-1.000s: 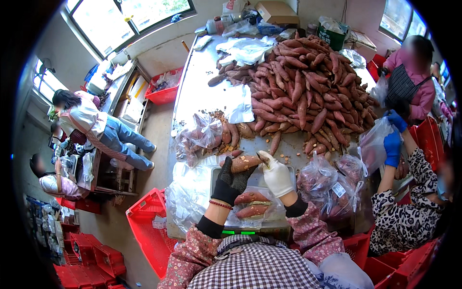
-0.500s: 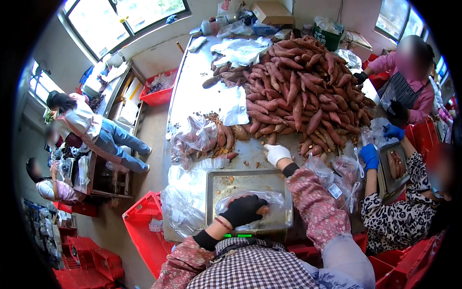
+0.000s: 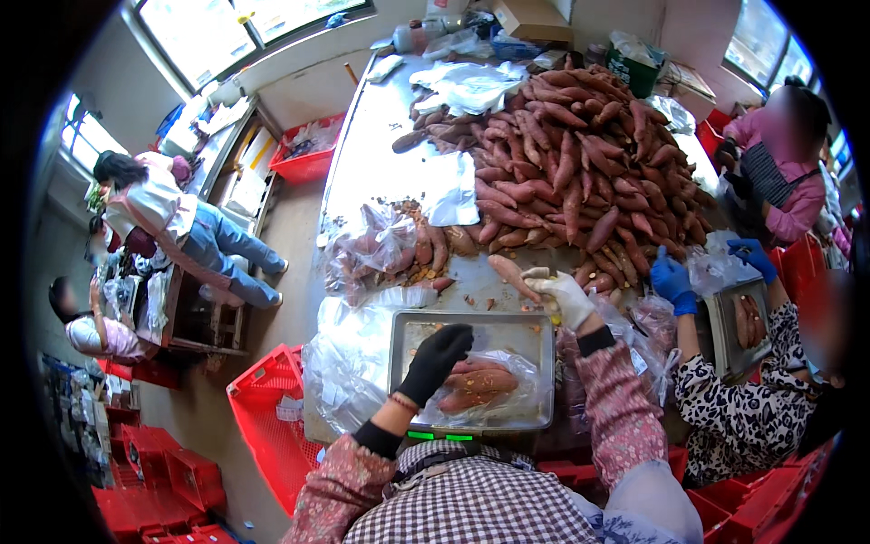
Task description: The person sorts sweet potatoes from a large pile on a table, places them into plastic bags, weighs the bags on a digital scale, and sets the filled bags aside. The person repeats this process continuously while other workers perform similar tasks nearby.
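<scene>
My right hand, in a white glove, grips one sweet potato above the far right rim of a metal tray. In a black glove, my left hand is held over the tray's left half with nothing visible in its fingers, which look loosely stretched. Beside it, a clear plastic bag lies in the tray. Several sweet potatoes rest in or on that bag. Beyond my right hand rises a large heap of sweet potatoes on the metal table.
Clear bags lie left of the tray, near a filled bag. A red crate stands at the table's left. At right, a person's blue-gloved hand is close by, next to another tray. Another person stands farther back.
My right hand has picked up a sweet potato and drawn it back right and nearer. My left hand has lifted off the bagged sweet potatoes and shifted up and left, uncovering them.
</scene>
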